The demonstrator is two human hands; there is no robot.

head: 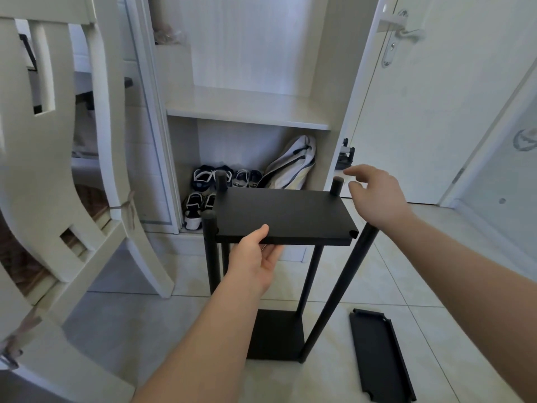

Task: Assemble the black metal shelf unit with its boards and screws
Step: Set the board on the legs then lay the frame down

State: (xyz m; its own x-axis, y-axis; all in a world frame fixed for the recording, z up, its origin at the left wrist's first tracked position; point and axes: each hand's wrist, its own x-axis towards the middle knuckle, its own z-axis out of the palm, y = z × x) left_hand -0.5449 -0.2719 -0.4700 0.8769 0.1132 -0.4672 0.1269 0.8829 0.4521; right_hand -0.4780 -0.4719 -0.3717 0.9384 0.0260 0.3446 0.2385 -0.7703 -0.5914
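Left hand (255, 257) pinches the top board (284, 213) at its near edge, thumb on top, fingers under. Right hand (374, 196) is spread loose, holding nothing, just beside the far-right pole (337, 186) tip. Board lies flat, long axis left-right, up on the poles. Base (276, 335) sits on the floor (145, 315) — spare board (380, 359) lies to its right.

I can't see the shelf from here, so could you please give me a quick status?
Left hand grips top board front edge. Right hand open near back-right pole. Spare board on floor.
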